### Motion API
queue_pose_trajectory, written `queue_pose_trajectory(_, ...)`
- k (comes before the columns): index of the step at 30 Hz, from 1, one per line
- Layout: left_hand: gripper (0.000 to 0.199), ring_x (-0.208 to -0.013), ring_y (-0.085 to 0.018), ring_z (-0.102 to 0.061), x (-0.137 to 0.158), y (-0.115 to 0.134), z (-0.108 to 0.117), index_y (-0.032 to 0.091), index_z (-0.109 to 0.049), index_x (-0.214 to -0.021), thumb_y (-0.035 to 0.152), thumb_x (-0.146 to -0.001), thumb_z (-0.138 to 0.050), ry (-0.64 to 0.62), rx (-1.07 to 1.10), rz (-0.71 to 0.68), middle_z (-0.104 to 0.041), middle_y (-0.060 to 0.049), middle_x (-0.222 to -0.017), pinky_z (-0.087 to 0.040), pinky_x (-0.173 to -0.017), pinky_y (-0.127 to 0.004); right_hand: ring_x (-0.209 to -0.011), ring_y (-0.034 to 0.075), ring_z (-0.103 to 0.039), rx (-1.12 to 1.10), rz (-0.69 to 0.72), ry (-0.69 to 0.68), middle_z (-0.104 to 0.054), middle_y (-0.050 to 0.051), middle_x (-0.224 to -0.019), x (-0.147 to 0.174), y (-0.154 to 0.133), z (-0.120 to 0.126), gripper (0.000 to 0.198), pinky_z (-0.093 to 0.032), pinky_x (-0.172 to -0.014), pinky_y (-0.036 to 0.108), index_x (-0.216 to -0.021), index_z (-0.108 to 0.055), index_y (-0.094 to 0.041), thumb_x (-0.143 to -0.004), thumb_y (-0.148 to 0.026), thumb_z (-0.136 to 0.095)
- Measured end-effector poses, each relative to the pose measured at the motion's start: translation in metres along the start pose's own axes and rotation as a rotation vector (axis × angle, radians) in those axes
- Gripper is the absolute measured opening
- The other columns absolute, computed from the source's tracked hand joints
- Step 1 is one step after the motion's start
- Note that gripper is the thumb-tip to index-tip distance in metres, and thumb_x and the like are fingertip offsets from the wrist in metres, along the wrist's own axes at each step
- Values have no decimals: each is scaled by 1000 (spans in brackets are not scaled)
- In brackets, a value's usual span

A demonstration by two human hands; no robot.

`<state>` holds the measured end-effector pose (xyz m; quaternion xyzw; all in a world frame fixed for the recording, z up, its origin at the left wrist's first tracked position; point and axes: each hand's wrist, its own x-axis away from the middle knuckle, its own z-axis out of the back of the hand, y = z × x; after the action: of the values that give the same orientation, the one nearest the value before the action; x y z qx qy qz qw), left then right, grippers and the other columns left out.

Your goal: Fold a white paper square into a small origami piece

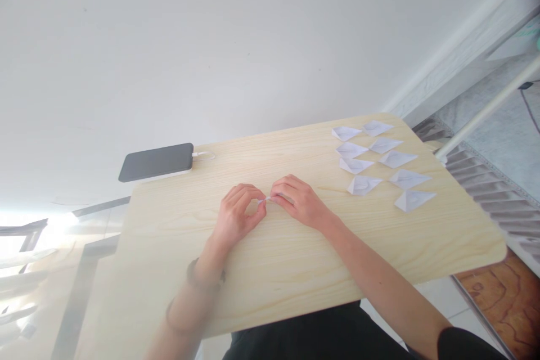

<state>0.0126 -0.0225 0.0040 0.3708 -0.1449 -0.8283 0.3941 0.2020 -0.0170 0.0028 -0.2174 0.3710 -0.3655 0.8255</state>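
Observation:
Between my two hands, just above the wooden tabletop [295,264], is a small piece of folded white paper [267,199], mostly covered by my fingers. My left hand [240,211] pinches one end of it between thumb and fingertips. At the other end, my right hand [300,198] is closed on the paper in the same kind of pinch. Several folded white paper pieces, kite-shaped and pointed at one end, lie in two rough columns to the right; one is a folded paper kite shape [363,184] closest to my right hand.
At the table's back left a dark phone-like device [157,162] overhangs the edge, with a short white cable [204,154] plugged into it. A white wall [236,56] runs behind the table. Right of the table stands a pale pole [485,112] near grey pleated fabric [485,180].

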Motion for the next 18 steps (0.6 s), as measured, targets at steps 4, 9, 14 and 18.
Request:
queue_pose_trajectory(4, 9, -83, -18, -58, 0, 1, 1, 20, -56, -84, 16, -77, -55, -5, 16, 4, -64, -4, -82, -48, -75, -34, -83, 17, -51, -14, 2, 0, -59, 5, -86, 0, 1, 0, 11, -44, -77, 33, -86, -55, -19, -87, -25, -46)
queue_pose_trajectory(9, 9, -83, -17, -58, -2, 1, 3, 19, -56, -83, 15, -75, -56, 14, 31, 9, -63, -3, -81, -48, -76, -33, -83, 17, -51, -24, -12, 18, -59, 5, -87, 1, 2, 2, 10, -44, -76, 32, -87, -55, -19, -87, -24, -46)
queue_pose_trajectory(14, 8, -80, -17, -58, -2, 1, 3, 19, -56, -80, 14, -75, -55, 20, 21, 12, -63, -3, -78, -48, -74, -32, -83, 17, -51, -31, -14, 18, -59, 5, -86, 1, 2, 2, 9, -44, -76, 32, -86, -55, -19, -87, -24, -47)
queue_pose_trajectory(18, 10, -82, -16, -58, -3, 2, 4, 18, -55, -83, 14, -75, -55, 16, 34, 15, -62, -3, -82, -48, -75, -31, -83, 16, -51, -34, -13, 26, -59, 5, -86, 1, 2, 3, 9, -44, -76, 31, -86, -54, -19, -87, -23, -47)
